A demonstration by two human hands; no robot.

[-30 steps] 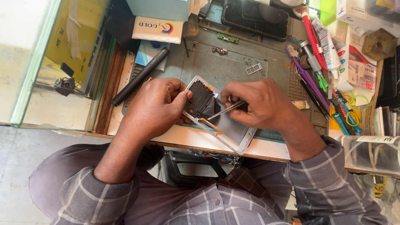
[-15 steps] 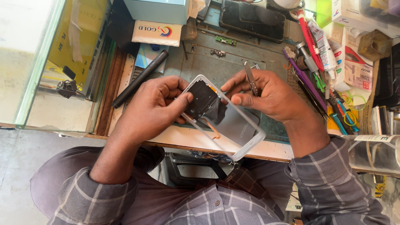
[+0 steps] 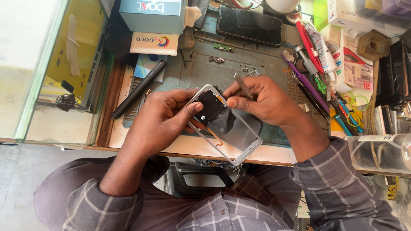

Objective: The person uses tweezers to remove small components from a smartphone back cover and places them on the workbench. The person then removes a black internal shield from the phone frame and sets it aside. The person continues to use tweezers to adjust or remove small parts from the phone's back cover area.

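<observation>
Head view: since the earlier frame we see the tweezers [image 3: 244, 86] lifted off the phone frame [image 3: 227, 124]. Left hand [image 3: 160, 119] grips the frame above the bench [image 3: 192, 145]; right hand [image 3: 263, 100] pinches the tweezers. The frame's orange flex cable [image 3: 210, 131] could tear if the frame twists.

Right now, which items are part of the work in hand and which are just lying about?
In hand:
- left hand gripping the opened phone frame
- right hand on the frame, holding tweezers

Lying about:
- black phone
- black pen
- blue box
- small green board
- purple tool
</observation>
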